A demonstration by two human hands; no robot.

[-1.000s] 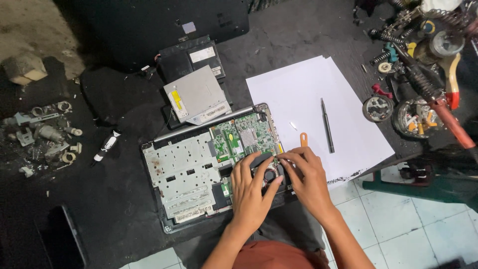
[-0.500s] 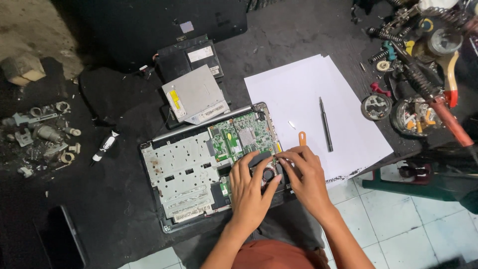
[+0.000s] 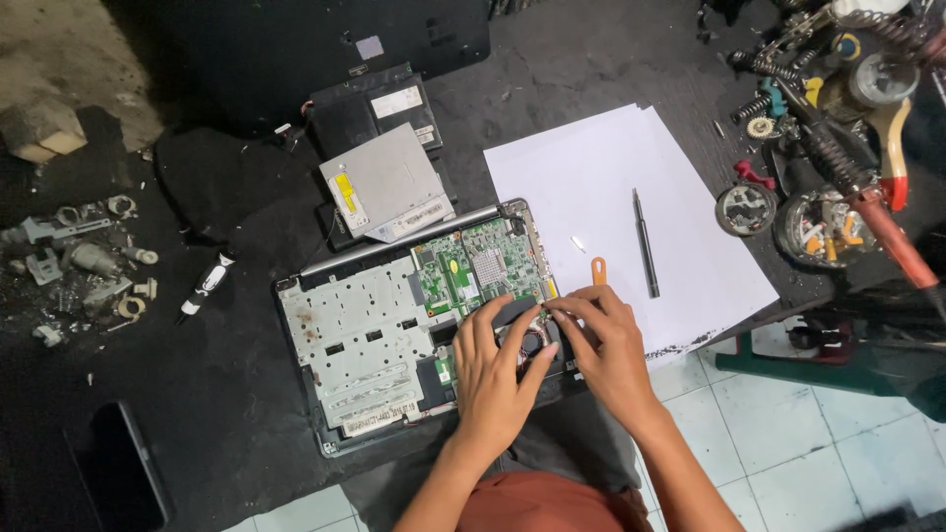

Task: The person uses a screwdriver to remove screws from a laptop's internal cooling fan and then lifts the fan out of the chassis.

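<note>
A dark, dusty bench (image 3: pixel 236 433) fills most of the frame, with pale floor tiles (image 3: pixel 847 453) showing at the lower right, and an opened laptop (image 3: pixel 394 335) lies at the centre, its green circuit board (image 3: pixel 478 266) bared. The left hand (image 3: pixel 498 369) and right hand (image 3: pixel 606 345) rest together on the laptop's lower right corner, fingertips pinched around a small part there, though what exactly they grasp is too small to tell. White paper sheets (image 3: pixel 611 177) with a black pen (image 3: pixel 645 244) lie right of centre, a silver disc drive (image 3: pixel 384 192) sits above the laptop, loose metal bits (image 3: pixel 84 261) litter the left edge, and tangled tools (image 3: pixel 838 118) crowd the upper right.
</note>
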